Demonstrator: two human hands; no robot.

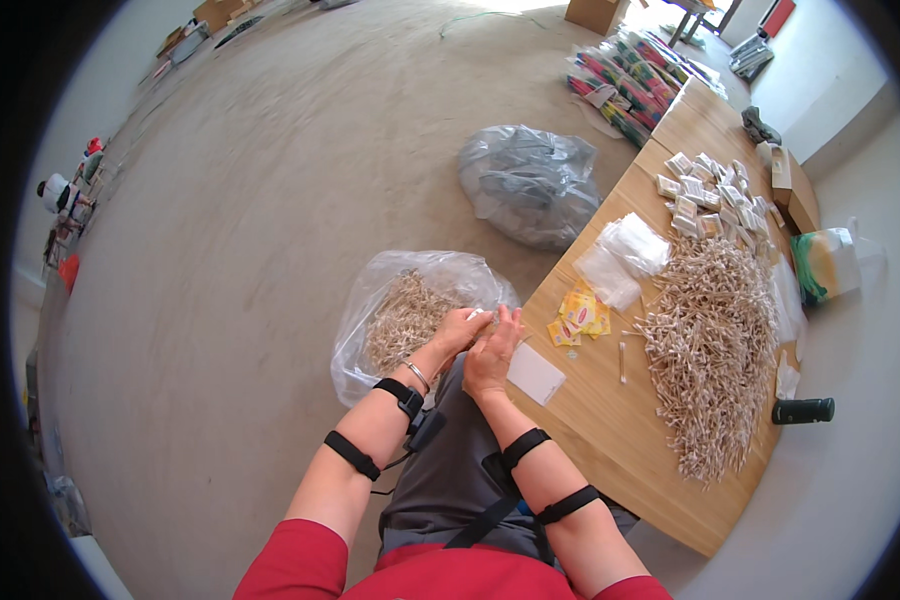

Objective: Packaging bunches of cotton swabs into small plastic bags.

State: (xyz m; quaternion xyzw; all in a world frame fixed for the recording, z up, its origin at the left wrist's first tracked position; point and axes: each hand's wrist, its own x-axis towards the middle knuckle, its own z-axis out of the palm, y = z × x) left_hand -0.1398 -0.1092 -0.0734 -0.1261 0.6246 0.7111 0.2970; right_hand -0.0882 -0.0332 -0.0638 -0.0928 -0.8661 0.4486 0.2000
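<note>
My left hand (455, 332) and my right hand (492, 355) are close together over my lap, beside the table edge. Both have curled fingers around something small and whitish, mostly hidden. An open clear plastic bag (355, 300) of loose cotton swabs (407, 318) stands just beyond my left hand. On the wooden table (610, 440), a white rectangular sheet (536, 373) lies nearest my right hand. Yellow printed cards (578, 314) and a stack of clear plastic sleeves (622, 258) lie farther up. One single swab (623, 362) rests beside a large swab heap (710, 350).
Small white packs (710, 195) are piled at the table's far end, near a cardboard box (793, 190). A dark green cylinder (803, 411) lies by the right edge. On the floor are a full grey plastic bag (530, 185) and colourful wrapped bundles (630, 85).
</note>
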